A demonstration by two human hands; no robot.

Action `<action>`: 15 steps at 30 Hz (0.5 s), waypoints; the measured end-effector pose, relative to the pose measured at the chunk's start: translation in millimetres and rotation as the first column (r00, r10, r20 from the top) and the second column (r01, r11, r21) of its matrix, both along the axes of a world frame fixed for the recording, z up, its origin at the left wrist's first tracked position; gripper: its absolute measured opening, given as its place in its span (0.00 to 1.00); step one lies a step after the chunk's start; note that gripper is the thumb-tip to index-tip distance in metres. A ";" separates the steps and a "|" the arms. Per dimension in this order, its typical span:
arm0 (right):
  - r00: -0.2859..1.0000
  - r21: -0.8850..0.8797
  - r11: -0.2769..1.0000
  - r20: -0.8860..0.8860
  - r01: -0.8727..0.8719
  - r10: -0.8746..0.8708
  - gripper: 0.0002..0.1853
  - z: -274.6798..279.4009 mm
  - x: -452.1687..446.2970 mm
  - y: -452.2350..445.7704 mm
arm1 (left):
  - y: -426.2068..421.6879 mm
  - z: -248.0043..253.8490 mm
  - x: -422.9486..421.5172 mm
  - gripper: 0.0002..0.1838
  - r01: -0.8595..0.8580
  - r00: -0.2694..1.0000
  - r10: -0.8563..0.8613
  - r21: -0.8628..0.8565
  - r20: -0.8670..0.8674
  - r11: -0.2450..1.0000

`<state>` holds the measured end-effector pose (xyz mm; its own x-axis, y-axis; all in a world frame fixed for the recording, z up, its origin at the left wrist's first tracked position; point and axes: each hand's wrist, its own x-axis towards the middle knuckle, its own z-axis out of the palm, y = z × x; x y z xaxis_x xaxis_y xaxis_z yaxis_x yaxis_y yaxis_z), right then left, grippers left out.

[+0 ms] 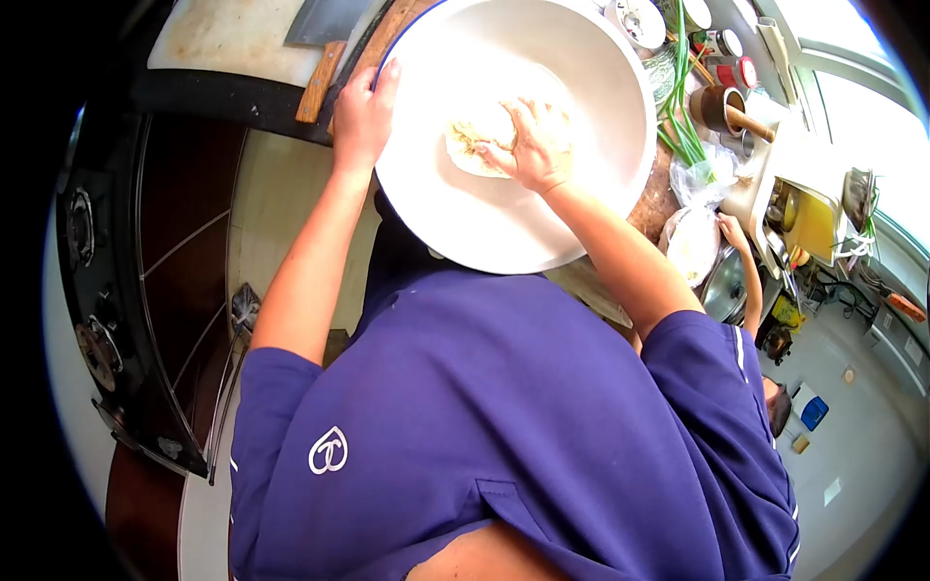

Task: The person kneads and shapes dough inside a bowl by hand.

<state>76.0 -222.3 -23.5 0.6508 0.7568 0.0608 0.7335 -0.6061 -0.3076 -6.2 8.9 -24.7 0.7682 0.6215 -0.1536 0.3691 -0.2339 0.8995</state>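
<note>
A large white basin (581,218) with a blue rim stands at the counter edge, tilted toward me. My left hand (363,121) grips its left rim, thumb at the inner edge and the fingers partly hidden. Inside the basin lies a pale lump that looks like dough (470,147), rough and yellowish on top. On its right side presses my right hand (538,145), fingers spread and thumb pointing left across it. Bright glare washes out part of the lump and the fingertips.
Left of the basin, a cleaver (321,82) rests by a cutting board (228,39). Green onions (686,126), a mortar (715,108) and jars crowd the right. Another person's hand (733,230) reaches near a plastic-wrapped item (692,244). A gas stove (92,281) is far left.
</note>
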 end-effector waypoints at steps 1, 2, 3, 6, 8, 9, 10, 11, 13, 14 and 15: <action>1.000 0.017 1.000 0.010 0.004 -0.004 0.34 -6.8 10.5 3.6 | -1.8 1.6 2.8 0.29 -0.006 1.000 0.006 0.002 0.026 1.000; 0.999 -0.026 0.999 0.017 0.028 -0.027 0.34 -10.0 21.3 10.1 | -3.1 3.9 2.9 0.29 -0.014 0.999 0.014 0.007 0.048 1.000; 0.998 -0.069 0.996 0.020 0.052 -0.051 0.35 -10.2 30.7 17.7 | -3.7 4.6 2.4 0.29 -0.021 0.998 0.020 0.012 0.066 1.000; 0.986 -0.128 0.980 -0.056 0.152 -0.160 0.37 -22.3 58.1 31.9 | -4.2 11.4 3.0 0.29 -0.020 0.999 0.022 -0.045 0.031 0.999; 0.931 -0.218 0.949 -0.237 0.229 -0.279 0.38 -4.2 71.2 46.9 | -1.8 7.5 0.6 0.29 -0.009 1.000 0.009 -0.044 -0.001 0.999; 0.932 -0.276 0.931 -0.204 0.239 -0.300 0.41 -5.7 78.4 52.2 | -1.0 5.9 -0.4 0.30 -0.002 1.000 0.002 -0.041 -0.011 0.999; 0.895 -0.314 0.911 -0.272 0.266 -0.355 0.44 -4.1 84.3 58.2 | -1.5 3.6 -1.7 0.30 -0.011 1.000 0.011 -0.026 0.003 1.000; 0.845 -0.331 0.890 -0.329 0.313 -0.420 0.43 1.8 82.2 60.4 | -2.6 -0.3 -2.3 0.30 -0.019 1.000 0.019 -0.010 0.020 1.000; 0.711 -0.362 0.835 -0.444 0.414 -0.545 0.42 16.5 64.4 59.1 | -1.8 -2.1 0.8 0.31 -0.027 0.998 0.026 0.016 0.055 1.000; 0.621 -0.382 0.798 -0.501 0.467 -0.603 0.41 21.3 44.2 54.0 | -1.4 -3.8 0.6 0.31 -0.025 0.998 0.024 0.022 0.066 0.999; 0.315 -0.272 0.667 -0.718 0.694 -0.621 0.38 -0.5 23.1 42.1 | -2.0 -5.8 0.3 0.31 -0.021 0.997 0.019 0.027 0.076 0.999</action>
